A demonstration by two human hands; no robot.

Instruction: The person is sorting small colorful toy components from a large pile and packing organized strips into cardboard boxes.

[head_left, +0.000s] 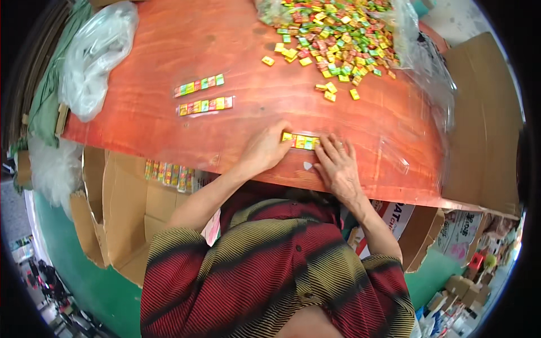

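A short row of small yellow, red and green packets (304, 141) lies on the red table top (253, 67) in front of me, apparently in a narrow clear tray. My left hand (269, 147) is closed around the row's left end, its fingers curled at the far side. My right hand (339, 168) lies over the right end with fingers stretched out and touching it, hiding that part. Farther left rest two similar filled rows, an upper row (199, 85) and a lower row (205, 106), roughly parallel.
A big heap of loose packets (344, 42) spreads at the far right, a few strays nearer. Clear plastic (394, 155) lies right of my right hand. A cardboard box (479, 124) stands at the right edge. Below the table's left front, an open carton (127, 208) holds packed rows. A plastic bag (98, 59) hangs far left.
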